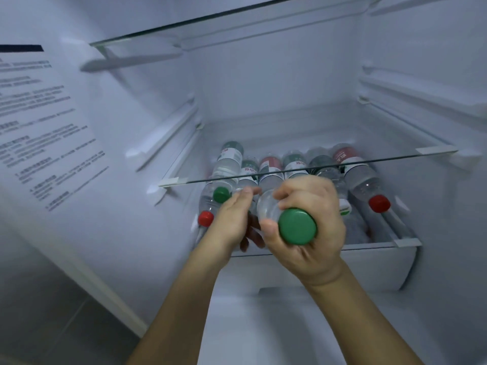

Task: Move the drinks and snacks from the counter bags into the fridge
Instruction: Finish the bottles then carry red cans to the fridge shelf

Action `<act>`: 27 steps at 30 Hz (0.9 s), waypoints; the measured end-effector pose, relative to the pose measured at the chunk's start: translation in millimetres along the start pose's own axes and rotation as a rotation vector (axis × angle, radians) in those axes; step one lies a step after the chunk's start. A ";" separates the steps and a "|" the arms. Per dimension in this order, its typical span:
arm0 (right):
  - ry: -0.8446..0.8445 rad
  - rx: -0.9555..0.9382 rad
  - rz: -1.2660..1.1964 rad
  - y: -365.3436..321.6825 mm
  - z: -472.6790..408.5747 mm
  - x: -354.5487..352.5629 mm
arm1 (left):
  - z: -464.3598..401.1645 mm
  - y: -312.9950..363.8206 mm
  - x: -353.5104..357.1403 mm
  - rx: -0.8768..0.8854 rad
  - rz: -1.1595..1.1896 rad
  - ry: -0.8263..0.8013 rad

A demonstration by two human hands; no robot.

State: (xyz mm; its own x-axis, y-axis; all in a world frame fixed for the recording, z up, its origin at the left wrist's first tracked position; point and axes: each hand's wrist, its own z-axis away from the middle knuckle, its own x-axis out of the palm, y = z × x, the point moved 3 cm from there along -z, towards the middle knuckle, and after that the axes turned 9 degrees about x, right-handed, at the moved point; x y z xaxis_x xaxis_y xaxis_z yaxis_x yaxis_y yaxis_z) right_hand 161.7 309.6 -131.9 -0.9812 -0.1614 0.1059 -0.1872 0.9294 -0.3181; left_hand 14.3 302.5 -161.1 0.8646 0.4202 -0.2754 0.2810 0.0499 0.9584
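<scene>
Right hand (308,225) curled round the neck end of a clear bottle (268,206), thumb below and fingers (295,192) over the top, its green cap (297,227) pointing back at the camera and the body aimed into the fridge. Left hand (232,219) just beside it on the left, fingers stretched forward and fairly straight, tips near or against the bottle's side; actual contact not clear, nothing gripped. Both hands at the front edge of a glass shelf (382,155), over a white drawer (369,264) holding a row of water bottles lying side by side, caps toward the front. On the far left, a green-capped bottle (226,167) lying on top of one with a red cap (205,218); on the far right, another red-capped bottle (366,180). Labels in green and red, blurred. Higher up, a second glass shelf (184,25). Along the left wall, a printed sheet (39,122) of text, too blurred to read.
</scene>
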 end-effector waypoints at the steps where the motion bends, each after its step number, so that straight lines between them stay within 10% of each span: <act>1: -0.004 -0.024 0.032 -1.4 2.4 2.0 | 3.0 3.5 -0.9 -0.016 0.008 -0.064; 9: 0.026 -0.093 0.127 1.7 13.9 7.1 | 0.8 5.4 3.8 -0.152 0.624 -0.183; 27: -0.585 0.560 0.387 79.1 75.0 26.5 | -20.4 4.2 -7.8 0.091 0.172 0.043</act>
State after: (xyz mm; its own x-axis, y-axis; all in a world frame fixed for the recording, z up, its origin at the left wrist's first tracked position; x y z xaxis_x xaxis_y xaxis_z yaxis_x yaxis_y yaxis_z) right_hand 117.3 353.9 -224.9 -0.8189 -0.1556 -0.5524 0.3164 0.6805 -0.6608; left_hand 0.2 317.9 -153.4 0.8850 0.4539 -0.1031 0.1692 -0.1075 0.9797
